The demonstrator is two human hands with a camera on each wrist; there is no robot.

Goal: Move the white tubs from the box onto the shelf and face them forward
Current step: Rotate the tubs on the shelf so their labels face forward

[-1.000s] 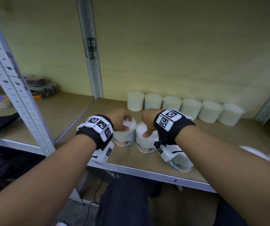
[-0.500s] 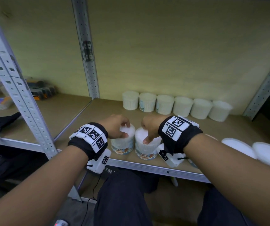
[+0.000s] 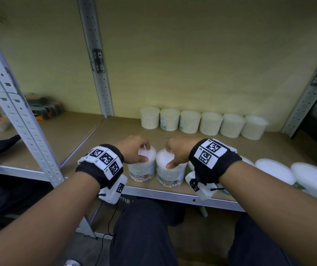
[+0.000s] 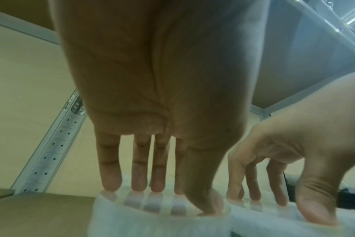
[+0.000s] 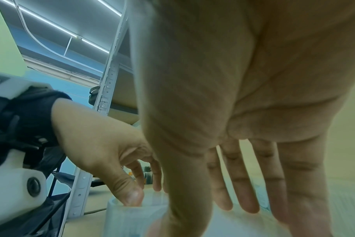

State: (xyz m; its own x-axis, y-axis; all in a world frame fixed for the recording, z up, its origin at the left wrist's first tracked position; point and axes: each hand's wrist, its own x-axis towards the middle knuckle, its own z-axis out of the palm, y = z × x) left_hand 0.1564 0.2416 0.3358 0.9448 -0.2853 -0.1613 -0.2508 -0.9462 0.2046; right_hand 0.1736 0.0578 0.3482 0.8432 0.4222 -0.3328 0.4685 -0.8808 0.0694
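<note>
Two white tubs with "COTTON BUDS" labels facing forward stand side by side near the front edge of the shelf [image 3: 115, 135]. My left hand [image 3: 134, 150] grips the lid of the left tub [image 3: 142, 172] from above; in the left wrist view its fingertips [image 4: 109, 182] sit on the far rim and the thumb on the near rim. My right hand [image 3: 176, 152] grips the top of the right tub [image 3: 170, 175] the same way, thumb on the near side. Several more white tubs [image 3: 210, 123] line the back of the shelf.
Two larger-looking white tubs [image 3: 274, 173] stand at the front right, and another is partly hidden behind my right wrist. Metal uprights [image 3: 19, 112] frame the bay. The left bay holds dark cases [image 3: 44, 108]. My knees are below the shelf edge.
Both hands have stayed on their tubs. The two tubs now stand a little nearer the front edge, and the view has swung right, showing more of the right side.
</note>
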